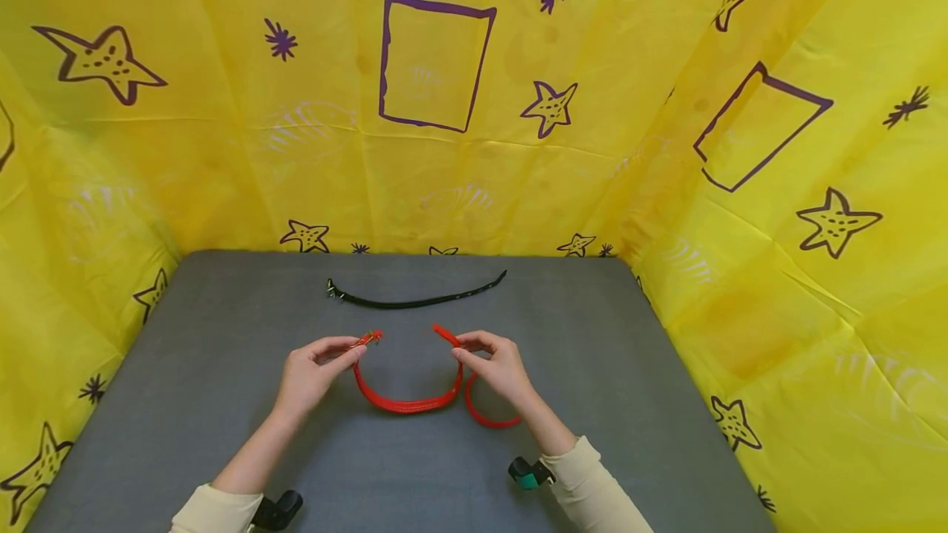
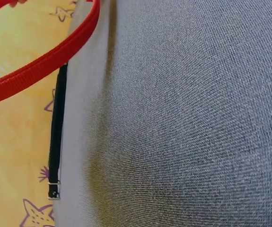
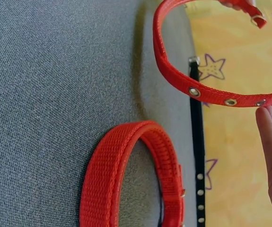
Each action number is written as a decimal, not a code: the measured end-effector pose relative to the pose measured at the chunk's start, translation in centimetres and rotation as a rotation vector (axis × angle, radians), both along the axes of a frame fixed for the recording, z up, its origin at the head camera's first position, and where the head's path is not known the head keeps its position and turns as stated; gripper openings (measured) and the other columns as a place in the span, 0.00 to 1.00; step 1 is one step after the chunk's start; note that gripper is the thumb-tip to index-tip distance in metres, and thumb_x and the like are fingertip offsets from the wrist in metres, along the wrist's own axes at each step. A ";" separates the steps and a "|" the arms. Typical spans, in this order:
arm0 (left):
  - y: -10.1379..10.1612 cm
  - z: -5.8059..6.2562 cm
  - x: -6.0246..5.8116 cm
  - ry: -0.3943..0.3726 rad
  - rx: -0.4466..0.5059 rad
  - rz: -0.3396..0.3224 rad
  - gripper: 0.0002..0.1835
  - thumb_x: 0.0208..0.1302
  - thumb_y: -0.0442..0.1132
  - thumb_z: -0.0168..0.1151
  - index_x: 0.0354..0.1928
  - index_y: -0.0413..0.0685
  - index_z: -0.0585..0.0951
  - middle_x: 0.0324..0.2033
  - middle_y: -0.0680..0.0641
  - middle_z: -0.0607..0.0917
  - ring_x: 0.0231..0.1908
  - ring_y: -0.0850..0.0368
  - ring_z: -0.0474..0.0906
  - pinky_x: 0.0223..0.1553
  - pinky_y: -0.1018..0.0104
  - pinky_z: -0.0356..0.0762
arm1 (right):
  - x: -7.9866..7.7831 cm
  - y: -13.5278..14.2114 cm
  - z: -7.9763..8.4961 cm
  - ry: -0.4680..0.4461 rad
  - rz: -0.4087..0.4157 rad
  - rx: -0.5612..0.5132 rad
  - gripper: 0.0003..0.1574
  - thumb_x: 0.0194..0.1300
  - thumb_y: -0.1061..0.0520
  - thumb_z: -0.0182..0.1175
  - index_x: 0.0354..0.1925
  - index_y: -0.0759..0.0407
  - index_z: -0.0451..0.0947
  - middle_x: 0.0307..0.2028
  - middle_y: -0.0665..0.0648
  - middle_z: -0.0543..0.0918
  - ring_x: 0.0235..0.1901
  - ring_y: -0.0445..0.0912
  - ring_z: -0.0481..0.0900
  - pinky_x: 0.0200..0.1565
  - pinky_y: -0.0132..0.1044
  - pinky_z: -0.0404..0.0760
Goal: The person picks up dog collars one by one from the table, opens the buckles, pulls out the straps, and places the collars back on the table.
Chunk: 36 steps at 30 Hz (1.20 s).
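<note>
A red woven collar (image 1: 406, 406) hangs in a U between the two hands, over the grey table. My left hand (image 1: 309, 373) pinches its buckle end between thumb and fingers. Its other end is pinched by my right hand (image 1: 502, 364), with the tip sticking out past the fingers. Metal eyelets line the strap of the held collar (image 3: 211, 96) in the right wrist view. Close below the right hand, a second red collar (image 1: 492, 422) stands on the table, curled into a loop and partly covered by that hand in the head view.
Farther back, a black collar (image 1: 415, 304) lies stretched out in a shallow curve, its buckle to the left and eyelets toward the right. The grey table (image 1: 185, 401) is bounded at the back and sides by yellow patterned cloth (image 1: 333, 179).
</note>
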<state>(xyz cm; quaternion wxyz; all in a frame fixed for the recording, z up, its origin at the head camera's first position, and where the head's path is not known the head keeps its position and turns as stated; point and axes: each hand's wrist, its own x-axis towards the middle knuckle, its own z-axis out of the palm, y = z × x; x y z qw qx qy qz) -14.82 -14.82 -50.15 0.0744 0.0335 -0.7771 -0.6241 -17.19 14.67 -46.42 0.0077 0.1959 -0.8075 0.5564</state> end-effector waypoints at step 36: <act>-2.6 -1.8 -2.5 -0.276 0.605 0.212 0.04 0.61 0.37 0.69 0.28 0.53 0.86 0.27 0.55 0.87 0.30 0.63 0.85 0.43 0.60 0.81 | -5.9 3.9 -6.5 -0.462 -0.370 -0.677 0.11 0.63 0.67 0.64 0.44 0.71 0.79 0.41 0.65 0.85 0.33 0.44 0.85 0.45 0.41 0.83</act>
